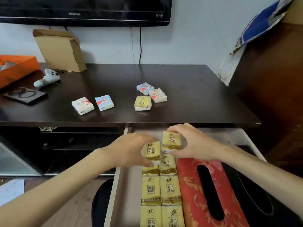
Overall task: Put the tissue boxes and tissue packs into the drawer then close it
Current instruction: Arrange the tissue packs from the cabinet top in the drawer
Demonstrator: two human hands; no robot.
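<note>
- Head view, lower centre: the drawer [129,185] stands pulled out below the front edge of the dark bench [188,99].
- Left hand [129,151]: fingers closed around a yellow tissue pack [151,152], held tilted above the left column of packs in the drawer.
- Right hand [195,143]: fingers closed around a second yellow pack [171,140], gripped from its right side at the far end of the right column, just beside the left-hand pack.
- Lower centre: yellow packs already in the drawer [162,190] lie flat in two columns, edges touching.
- Lower right: a red tissue box [193,185] with a gold pattern and a dark oval slot lies in the drawer, touching the right column of packs. A black tissue box [255,202] lies to its right, partly covered by the right forearm.
- Centre of frame, on the bench: one yellow pack [143,103], with a blue heart-print pack [145,88] and a pale pink heart-print pack [158,95] just behind it.
- Centre left, on the bench: a white heart-print pack [82,105] and a second blue pack [104,102], near each other but apart.
- Upper left: a cardboard box [60,49], an orange box [19,68], a pale game controller [47,77] and a dark flat case [25,95].
- Top edge: a television [85,10] on the wall.
</note>
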